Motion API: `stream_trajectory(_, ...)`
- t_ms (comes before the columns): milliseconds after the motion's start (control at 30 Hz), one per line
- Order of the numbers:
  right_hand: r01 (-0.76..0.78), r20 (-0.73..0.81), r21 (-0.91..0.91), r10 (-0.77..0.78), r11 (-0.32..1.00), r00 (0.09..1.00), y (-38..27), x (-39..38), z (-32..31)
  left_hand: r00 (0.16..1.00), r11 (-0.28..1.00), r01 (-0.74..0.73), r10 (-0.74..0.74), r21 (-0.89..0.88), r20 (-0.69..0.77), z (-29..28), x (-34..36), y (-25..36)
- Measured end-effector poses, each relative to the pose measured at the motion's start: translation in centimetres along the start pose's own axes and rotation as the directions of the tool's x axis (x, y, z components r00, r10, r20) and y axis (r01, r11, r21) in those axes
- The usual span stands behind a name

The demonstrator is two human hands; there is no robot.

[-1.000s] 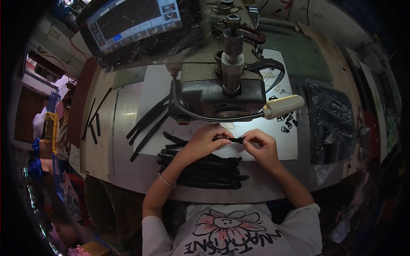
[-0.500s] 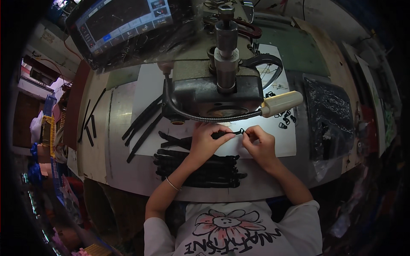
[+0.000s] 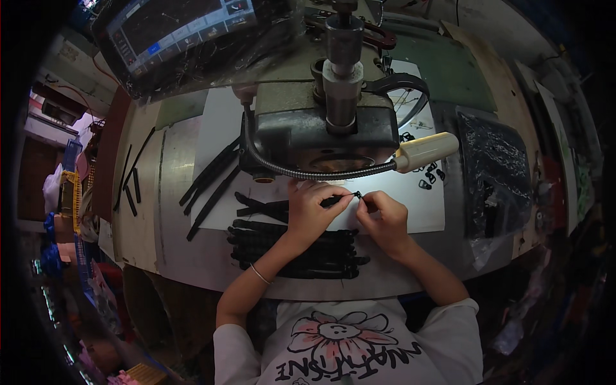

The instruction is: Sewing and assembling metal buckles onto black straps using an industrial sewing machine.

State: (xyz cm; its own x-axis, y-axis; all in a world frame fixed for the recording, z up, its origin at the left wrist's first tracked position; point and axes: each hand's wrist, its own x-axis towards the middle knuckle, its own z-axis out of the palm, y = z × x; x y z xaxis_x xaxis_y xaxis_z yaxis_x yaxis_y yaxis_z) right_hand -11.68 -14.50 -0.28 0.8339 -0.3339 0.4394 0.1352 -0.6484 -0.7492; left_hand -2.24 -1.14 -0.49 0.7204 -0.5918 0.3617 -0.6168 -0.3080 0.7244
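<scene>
Just below the sewing machine head [image 3: 301, 128], my two hands meet fingertip to fingertip. My left hand [image 3: 314, 210] pinches a narrow black strap [image 3: 331, 201] close to its end. Between thumb and finger, my right hand [image 3: 387, 217] grips a small black buckle [image 3: 357, 194], which is at the strap's end. Fingers partly hide the buckle, so I cannot tell whether the strap runs through it. A thick pile of black straps [image 3: 295, 253] lies under my left forearm. Several loose black buckles [image 3: 433, 174] rest on the white sheet [image 3: 420, 215] beyond my right hand.
A lamp [image 3: 427, 152] on a bendable metal neck reaches across above my hands. More black straps [image 3: 212, 186] lie left of the machine, others [image 3: 133, 179] farther left. A screen [image 3: 183, 29] stands back left. At right is a clear plastic bag [image 3: 497, 173] with dark contents.
My right hand has moved slightly left, bringing the buckle against my left fingertips; the gap between the hands has narrowed. The whole view has shifted slightly.
</scene>
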Motion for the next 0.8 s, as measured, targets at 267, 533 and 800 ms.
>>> stream_trajectory(267, 0.036, 0.001, -0.025, -0.036, 0.999, 0.999, 0.4, 0.0, 0.3, 0.999, 1.0, -0.025, 0.025, 0.007, 0.029, 0.3, -0.2, -0.1)
stream_trajectory(533, 0.077, 0.085, -0.04, -0.074, 0.996, 0.994, 0.7, 0.0, 0.1, 1.0, 1.0, -0.015, 0.015, 0.001, 0.002, 0.1, -0.4, 0.0)
stream_trajectory(800, 0.047, 0.05, 0.015, -0.048, 0.999, 0.998, 0.4, -0.1, 0.5, 0.997, 0.999, -0.018, 0.021, -0.045, 0.069, -0.5, -0.1, 0.3)
